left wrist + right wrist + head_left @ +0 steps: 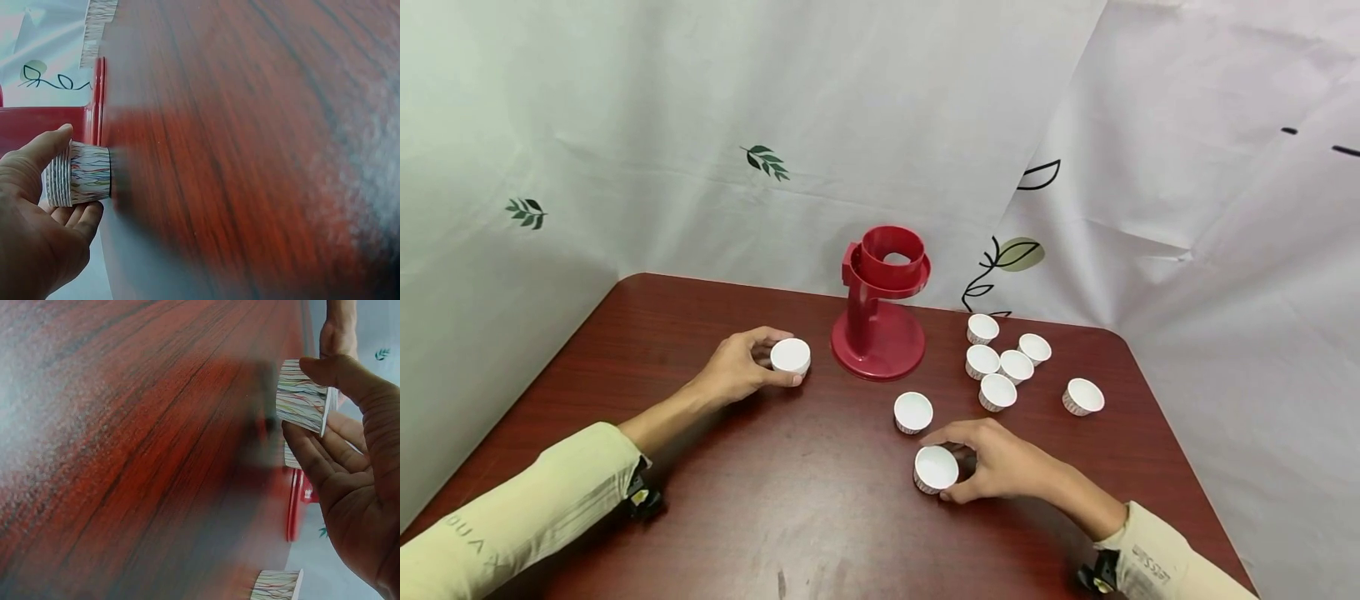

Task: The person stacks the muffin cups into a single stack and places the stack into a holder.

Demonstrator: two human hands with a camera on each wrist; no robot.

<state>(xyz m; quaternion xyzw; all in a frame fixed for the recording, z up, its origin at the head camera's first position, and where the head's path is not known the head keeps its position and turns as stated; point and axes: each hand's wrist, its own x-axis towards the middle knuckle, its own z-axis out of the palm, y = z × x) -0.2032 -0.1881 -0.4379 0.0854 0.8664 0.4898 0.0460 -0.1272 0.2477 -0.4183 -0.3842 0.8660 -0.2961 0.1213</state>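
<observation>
My left hand [740, 367] grips a small nested stack of white paper cups [791, 356], left of the red stand. Several rims layer together on this stack [60, 181] in the left wrist view, and coloured wavy lines run over its side. On the right, my right hand [1000, 460] holds one paper cup [936, 470] between thumb and fingers, its mouth upward. The same cup [304, 400] shows a single rim in the right wrist view. Just behind it stands another paper cup [913, 412], apart from the fingers.
A red plastic stand [880, 337] with a round base and a ring-shaped holder is at the table's back middle. Several paper cups [997, 392] cluster to its right, and one lone cup [1083, 397] sits further right. White printed cloth [685, 167] hangs behind the brown table [760, 500].
</observation>
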